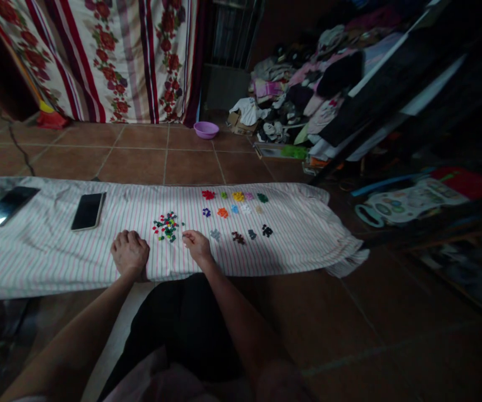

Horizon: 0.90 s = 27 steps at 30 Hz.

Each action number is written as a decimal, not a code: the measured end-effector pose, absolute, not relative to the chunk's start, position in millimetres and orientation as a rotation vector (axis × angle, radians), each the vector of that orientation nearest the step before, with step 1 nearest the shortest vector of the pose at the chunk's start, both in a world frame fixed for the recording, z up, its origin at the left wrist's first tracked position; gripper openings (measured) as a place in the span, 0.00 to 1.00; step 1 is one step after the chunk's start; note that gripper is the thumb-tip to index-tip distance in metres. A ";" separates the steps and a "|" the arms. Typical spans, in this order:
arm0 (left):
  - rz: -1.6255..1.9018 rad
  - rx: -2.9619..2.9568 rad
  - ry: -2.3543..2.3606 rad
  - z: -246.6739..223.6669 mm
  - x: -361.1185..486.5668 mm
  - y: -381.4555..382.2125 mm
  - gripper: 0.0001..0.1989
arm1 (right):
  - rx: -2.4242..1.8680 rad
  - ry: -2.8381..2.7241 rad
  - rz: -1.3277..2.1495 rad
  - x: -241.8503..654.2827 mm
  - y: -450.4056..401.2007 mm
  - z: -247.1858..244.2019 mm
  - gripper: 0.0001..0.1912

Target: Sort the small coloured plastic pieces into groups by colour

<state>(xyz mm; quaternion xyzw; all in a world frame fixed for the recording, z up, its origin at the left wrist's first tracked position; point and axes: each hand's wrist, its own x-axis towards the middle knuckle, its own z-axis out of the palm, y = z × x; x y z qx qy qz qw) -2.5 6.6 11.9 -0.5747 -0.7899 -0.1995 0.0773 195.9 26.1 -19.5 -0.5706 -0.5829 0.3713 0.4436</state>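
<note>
My left hand (129, 251) rests on the striped cloth (299, 245), knuckles up and fingers curled under; no object shows in it. To its right lies a mixed heap of tiny coloured pieces (166, 226), mostly green, red and dark. My right hand (197, 247) is just right of that heap, thumb and fingertips pinched on a small dark piece, too small to name. Beyond it are small sorted piles: red (208, 195), yellow (238, 196), dark green (262, 197), orange (223, 213), grey (215, 235), brown (238, 238) and black (267, 230), among others.
A phone (89, 211) and a dark tablet-like device (8, 206) lie on the cloth at left. Past the far edge, a purple basin (206, 130) sits on the tiled floor. Clothes (303, 84) are heaped at back right; a flowered curtain (110, 61) hangs behind.
</note>
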 end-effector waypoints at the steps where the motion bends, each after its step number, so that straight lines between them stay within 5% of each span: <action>1: -0.593 -1.723 -2.368 12.5 -2.1 6.1 0.17 | -1.426 -1.429 0.920 197.2 22.5 -16.9 0.08; 10: -0.625 -1.737 -2.402 23.6 2.3 1.8 0.17 | -1.514 -1.167 0.748 262.4 -12.8 16.7 0.11; 27: -0.543 -1.725 -2.414 25.8 5.0 1.0 0.18 | -2.171 -1.319 0.088 398.5 -36.9 3.0 0.12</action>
